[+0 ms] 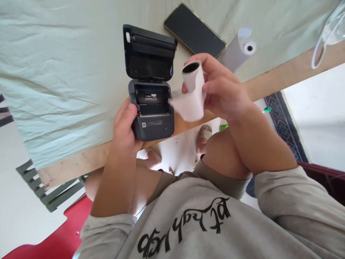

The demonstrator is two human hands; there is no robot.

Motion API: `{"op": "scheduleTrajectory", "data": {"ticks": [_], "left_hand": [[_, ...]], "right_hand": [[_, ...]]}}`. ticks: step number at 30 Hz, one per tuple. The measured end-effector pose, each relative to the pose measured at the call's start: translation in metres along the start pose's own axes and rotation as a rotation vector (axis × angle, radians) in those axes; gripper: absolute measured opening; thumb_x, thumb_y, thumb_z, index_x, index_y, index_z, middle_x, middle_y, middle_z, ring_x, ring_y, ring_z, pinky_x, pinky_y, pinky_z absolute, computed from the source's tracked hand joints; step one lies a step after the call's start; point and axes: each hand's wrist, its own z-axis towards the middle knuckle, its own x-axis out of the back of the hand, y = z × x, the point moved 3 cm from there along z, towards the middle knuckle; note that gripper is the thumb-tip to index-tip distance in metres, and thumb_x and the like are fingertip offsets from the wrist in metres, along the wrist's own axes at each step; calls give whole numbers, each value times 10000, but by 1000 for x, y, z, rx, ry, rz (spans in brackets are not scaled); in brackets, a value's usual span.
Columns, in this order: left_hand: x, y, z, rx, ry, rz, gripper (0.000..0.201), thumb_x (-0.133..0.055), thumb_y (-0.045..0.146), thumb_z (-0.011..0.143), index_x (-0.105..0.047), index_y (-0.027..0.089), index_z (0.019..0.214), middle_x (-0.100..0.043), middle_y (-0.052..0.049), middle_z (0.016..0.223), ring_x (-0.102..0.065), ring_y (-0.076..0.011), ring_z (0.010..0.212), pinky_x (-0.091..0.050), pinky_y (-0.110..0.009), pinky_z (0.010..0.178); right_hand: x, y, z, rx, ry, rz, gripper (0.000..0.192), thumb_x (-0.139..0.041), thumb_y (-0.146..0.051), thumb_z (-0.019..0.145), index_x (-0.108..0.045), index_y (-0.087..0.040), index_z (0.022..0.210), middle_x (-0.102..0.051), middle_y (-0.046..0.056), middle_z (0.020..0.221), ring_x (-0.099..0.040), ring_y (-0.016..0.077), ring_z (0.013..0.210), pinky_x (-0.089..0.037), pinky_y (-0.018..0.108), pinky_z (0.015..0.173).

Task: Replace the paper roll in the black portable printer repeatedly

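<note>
Left hand [124, 126] clamped on near-left side of small black printer [151, 108], lid open, at worktop [67, 90] near edge; right hand [221, 90] pinches nearly spent white paper roll [192, 88] just right of it, axis roughly upright, hollow core uppermost, loose end trailing left.

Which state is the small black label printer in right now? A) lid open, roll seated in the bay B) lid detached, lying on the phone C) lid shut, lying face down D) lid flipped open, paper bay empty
D: the small black label printer has its lid hinged up and its bay shows no roll; the left hand steadies it, while the right hand holds the small white paper roll beside it.
</note>
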Motion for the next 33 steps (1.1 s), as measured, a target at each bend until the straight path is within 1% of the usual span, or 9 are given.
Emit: {"op": "scheduleTrajectory", "data": {"ticks": [5,10,15,18,21,23,27,30,33], "left_hand": [[1,-2,3,-36,30,-48,382,-534,494,939,-731,176,1019,-776,-74,1041,-710,-263,986,-585,-438,859],[-1,0,0,-54,-37,-75,323,-569,435,935,-728,176,1044,-781,-52,1014,-721,-222,936,-593,-378,829],[1,1,0,-94,-42,-76,307,-636,424,899,-747,154,993,-782,-35,911,-727,-171,798,-589,-308,735],[2,1,2,-102,-47,-76,312,-647,421,893,-749,144,993,-785,-30,902,-733,-169,792,-598,-305,740],[2,1,2,-105,-65,-82,304,-630,399,912,-744,135,1013,-784,-31,919,-733,-164,800,-599,-307,763],[2,1,2,-108,-74,-89,304,-625,400,917,-741,138,1017,-779,-34,911,-727,-158,783,-590,-300,738],[2,0,2,-98,-78,-100,303,-640,408,904,-733,147,1026,-774,-37,892,-711,-152,758,-569,-282,693],[1,0,2,-81,-72,-79,311,-645,428,896,-726,148,1007,-768,-34,864,-695,-157,713,-561,-294,670],[1,1,2,-85,-50,-62,320,-645,433,891,-731,141,990,-772,-40,866,-698,-166,710,-564,-306,662]], "right_hand": [[20,20,11,42,353,-185,300,-688,-455,755,-501,-253,876,-512,-33,718,-469,94,521,-340,237,421],[22,12,8,197,362,-738,226,-688,-397,807,-514,-253,812,-609,16,794,-575,165,723,-512,312,643],[38,19,14,283,429,-1100,340,-761,-326,716,-526,-305,961,-672,26,1001,-620,251,872,-530,425,772],[44,29,16,242,402,-1154,461,-785,-341,690,-496,-331,1049,-674,17,1003,-628,260,812,-524,444,747],[40,22,8,346,389,-1110,526,-780,-373,703,-487,-339,1139,-672,30,1113,-651,265,944,-529,431,800],[39,10,-1,466,430,-1056,430,-715,-377,775,-510,-323,1149,-664,38,1120,-649,254,1019,-518,414,837],[62,-12,-18,740,682,-927,133,-539,-264,859,-582,-241,983,-570,46,925,-596,183,805,-435,335,689],[96,-12,-21,759,876,-971,332,-513,-73,661,-588,-210,954,-554,60,935,-550,174,801,-338,303,634],[119,-4,-20,707,949,-1060,573,-456,5,513,-585,-198,1033,-571,82,1018,-552,194,880,-343,307,678]]}}
